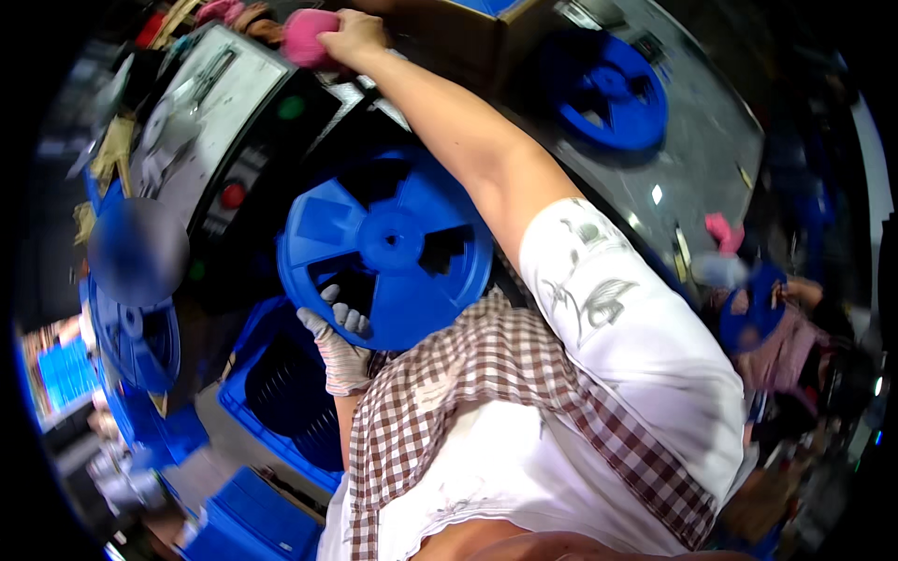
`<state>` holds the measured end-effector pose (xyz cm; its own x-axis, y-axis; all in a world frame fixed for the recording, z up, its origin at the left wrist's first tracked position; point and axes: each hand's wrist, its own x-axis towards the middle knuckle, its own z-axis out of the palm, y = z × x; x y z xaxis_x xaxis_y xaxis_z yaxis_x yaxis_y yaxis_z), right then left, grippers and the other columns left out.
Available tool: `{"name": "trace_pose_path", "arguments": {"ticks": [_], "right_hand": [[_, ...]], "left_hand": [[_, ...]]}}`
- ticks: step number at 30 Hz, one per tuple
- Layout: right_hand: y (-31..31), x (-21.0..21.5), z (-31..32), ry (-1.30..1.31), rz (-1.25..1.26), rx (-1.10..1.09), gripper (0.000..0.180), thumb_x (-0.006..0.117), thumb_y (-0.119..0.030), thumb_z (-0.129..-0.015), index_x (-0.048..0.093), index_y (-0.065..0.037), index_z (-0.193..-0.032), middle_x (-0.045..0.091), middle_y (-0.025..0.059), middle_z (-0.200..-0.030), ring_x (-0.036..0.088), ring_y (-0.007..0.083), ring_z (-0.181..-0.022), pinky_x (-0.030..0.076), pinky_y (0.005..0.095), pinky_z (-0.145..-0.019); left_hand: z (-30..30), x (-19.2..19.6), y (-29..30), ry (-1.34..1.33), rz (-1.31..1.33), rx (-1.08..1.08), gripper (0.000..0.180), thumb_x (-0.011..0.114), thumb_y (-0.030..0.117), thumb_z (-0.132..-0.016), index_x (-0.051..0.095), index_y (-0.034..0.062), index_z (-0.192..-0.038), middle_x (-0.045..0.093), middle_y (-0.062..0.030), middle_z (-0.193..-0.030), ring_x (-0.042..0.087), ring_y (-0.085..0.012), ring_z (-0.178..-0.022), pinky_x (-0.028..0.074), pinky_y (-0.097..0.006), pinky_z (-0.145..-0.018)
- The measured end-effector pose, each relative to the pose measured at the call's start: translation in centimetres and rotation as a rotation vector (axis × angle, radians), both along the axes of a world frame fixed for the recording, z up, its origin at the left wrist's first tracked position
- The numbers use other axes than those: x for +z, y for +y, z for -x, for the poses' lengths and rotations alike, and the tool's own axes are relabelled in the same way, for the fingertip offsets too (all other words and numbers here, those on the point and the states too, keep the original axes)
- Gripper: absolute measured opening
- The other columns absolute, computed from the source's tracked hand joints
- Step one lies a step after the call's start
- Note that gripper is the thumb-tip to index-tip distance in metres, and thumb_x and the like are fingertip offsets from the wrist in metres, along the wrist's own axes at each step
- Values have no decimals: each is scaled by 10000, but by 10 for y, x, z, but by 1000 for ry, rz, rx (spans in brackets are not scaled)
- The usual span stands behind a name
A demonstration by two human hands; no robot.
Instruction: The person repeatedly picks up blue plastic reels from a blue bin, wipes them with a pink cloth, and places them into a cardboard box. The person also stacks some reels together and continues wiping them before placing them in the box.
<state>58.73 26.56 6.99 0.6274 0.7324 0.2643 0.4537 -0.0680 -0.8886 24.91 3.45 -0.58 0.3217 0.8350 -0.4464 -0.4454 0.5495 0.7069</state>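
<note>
A blue plastic reel [393, 210] with a round hub and wide cut-outs is held in front of my body, its flat face toward me. My left hand [341, 351], in a pale knitted glove, is closed on the reel's lower left rim, with fingers reaching into a cut-out. My bare right hand [360, 42] stretches far out past the reel, closed on a rounded pink bundle [311, 39]. Blur hides what the bundle is made of. It sits by the far corner of a machine with a pale top [220, 93].
A red button [233, 195] and green ones are on the machine's dark side. Another blue reel [645, 122] lies on the grey table [697, 140] at far right, near a cardboard box [458, 33]. A blue crate [248, 402] stands at lower left. Another person [781, 351] works at right.
</note>
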Motion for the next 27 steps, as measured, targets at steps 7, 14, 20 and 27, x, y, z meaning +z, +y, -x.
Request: {"name": "trace_pose_path", "arguments": {"ticks": [7,14,20,27], "right_hand": [[-221,-42,-19,-83,-471,-12,353,677,-126,-847,577,-40,-1174,642,73,-1070,626,151,-958,522,288,-835],[-500,-231,-120,186,-52,-852,368,684,-128,-801,580,-54,-1146,664,89,-949,647,200,-794,511,306,-671],[-511,-203,-97,-61,170,-1048,485,724,-219,-752,552,-65,-1178,629,183,-1065,589,348,-1041,454,385,-893],[-673,-252,-72,-251,-356,-1567,541,790,1,-647,466,16,-1080,577,138,-1071,581,229,-912,472,336,-822]], "left_hand": [[12,-31,13,-11,95,55,741,512,674,-777,488,31,-1143,351,64,-566,353,-35,-446,316,-158,-418],[2,-34,21,-6,44,-202,697,575,634,-772,485,54,-1148,333,74,-590,324,-25,-460,311,-137,-444],[-4,-36,28,-170,-47,-395,647,554,598,-807,486,69,-1171,363,57,-644,364,-37,-517,342,-155,-467],[-7,-41,32,-85,-3,-374,718,553,659,-778,502,55,-1165,330,61,-617,334,-57,-520,327,-193,-521]]}}
